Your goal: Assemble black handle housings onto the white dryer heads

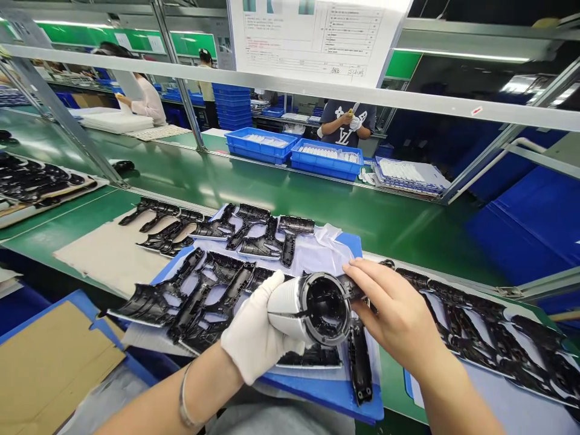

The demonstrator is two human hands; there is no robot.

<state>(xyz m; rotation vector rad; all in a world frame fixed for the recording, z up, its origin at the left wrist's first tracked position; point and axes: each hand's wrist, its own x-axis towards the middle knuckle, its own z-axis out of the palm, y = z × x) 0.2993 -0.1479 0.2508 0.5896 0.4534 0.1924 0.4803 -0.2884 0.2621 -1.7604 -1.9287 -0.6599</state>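
Observation:
A hair dryer housing [284, 307], white and ribbed outside, is held up in front of me with its round black-rimmed opening turned toward me. My left hand [254, 332], in a white glove, is closed around the white barrel. At its right side my bare right hand [394, 314] has its fingers closed on the dark handle part, which they mostly hide. Under and behind my hands, several black housing halves [222, 290] lie with their ribbed insides up on a blue board [312, 386]. A long black handle piece [361, 365] rests at the board's right edge.
More black housing halves [489, 326] lie to the right, and others on cardboard [99, 241] at left. A metal rail [290, 84] crosses ahead, with a paper sheet [312, 36] above. Beyond the green bench [290, 187] stand blue bins [326, 160] and a person [347, 124].

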